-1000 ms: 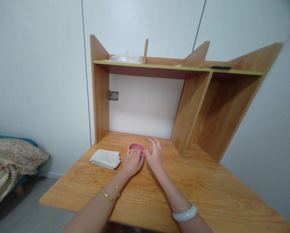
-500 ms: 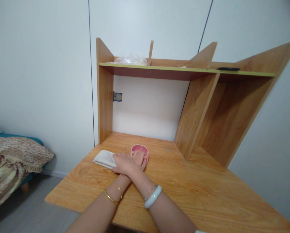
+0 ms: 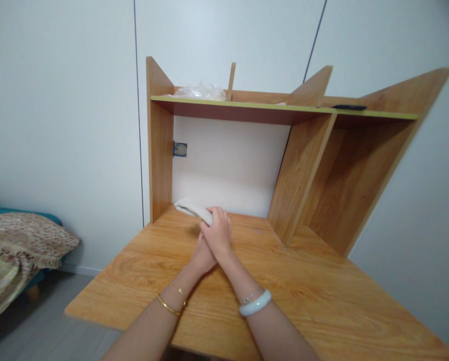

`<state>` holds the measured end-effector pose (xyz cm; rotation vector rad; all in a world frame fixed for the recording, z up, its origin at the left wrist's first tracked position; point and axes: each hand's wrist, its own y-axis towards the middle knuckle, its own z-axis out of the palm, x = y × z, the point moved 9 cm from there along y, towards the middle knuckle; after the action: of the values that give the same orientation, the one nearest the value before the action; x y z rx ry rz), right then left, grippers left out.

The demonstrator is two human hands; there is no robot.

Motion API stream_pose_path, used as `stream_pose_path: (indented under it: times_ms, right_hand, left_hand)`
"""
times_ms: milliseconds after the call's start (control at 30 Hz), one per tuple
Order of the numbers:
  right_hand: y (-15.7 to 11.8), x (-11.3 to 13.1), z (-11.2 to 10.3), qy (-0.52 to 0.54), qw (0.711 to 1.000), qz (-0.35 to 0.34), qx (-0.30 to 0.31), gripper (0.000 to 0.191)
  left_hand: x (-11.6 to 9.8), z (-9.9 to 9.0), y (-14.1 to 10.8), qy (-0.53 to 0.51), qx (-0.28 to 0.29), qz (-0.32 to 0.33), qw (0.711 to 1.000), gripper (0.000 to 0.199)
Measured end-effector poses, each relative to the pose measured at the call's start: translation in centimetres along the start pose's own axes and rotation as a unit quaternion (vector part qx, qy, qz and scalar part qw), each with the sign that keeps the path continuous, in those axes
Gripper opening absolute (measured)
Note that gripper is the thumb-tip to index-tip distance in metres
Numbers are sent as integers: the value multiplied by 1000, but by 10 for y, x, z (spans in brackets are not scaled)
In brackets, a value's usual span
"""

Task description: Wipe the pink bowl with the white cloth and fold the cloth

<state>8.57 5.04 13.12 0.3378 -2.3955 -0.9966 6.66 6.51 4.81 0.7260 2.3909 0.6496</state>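
My right hand [image 3: 218, 231] grips a folded pale grey cloth [image 3: 194, 207] by its near right end. The cloth is lifted above the back of the wooden desktop, and its far end points left. Crossed beneath my right wrist is my left hand [image 3: 202, 256], largely covered by the right one. Its fingers are hidden, so what it holds cannot be seen. No part of the pink bowl shows now; the hands cover the area where it stood.
The wooden desk [image 3: 303, 296] carries a shelf unit [image 3: 239, 111] along its back. On its upper shelf lie a clear plastic bag [image 3: 201, 92] and a flat black object [image 3: 349, 107]. A wall socket box [image 3: 180, 149] shows behind. A blanket-covered seat [image 3: 28, 235] stands at the left.
My right hand has raised the cloth from the desktop and moved up and right with it. My left hand has turned beneath it. The pink bowl, visible before, is out of sight.
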Motion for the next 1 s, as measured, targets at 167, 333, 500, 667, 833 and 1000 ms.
stream_pose_path:
  times_ms: [167,333,500,667,833,1000]
  right_hand:
    - [3,-82,-57,-36,987,74,-139,24]
    - [-16,-143,-61,-145,978,118,-95,22]
    - [-33,-167,-29,-187,971,150,16,20]
    - [-35,-179,-10,-27,984,172,36,30]
    - [-32,-187,-30,148,968,186,-84,31]
    - [-31,-189,-48,360,892,207,-179,42]
  left_hand:
    - [-1,-4,-5,25,13,-6,1000,27]
    - [-4,-16,-5,-16,-44,5,999,26]
    - [32,-49,-8,4,-165,-119,979,30]
    - [75,-46,-14,26,-131,-268,954,46]
    - [89,-19,-14,10,-29,-319,947,50]
    - [89,-5,-12,-33,4,-302,953,42]
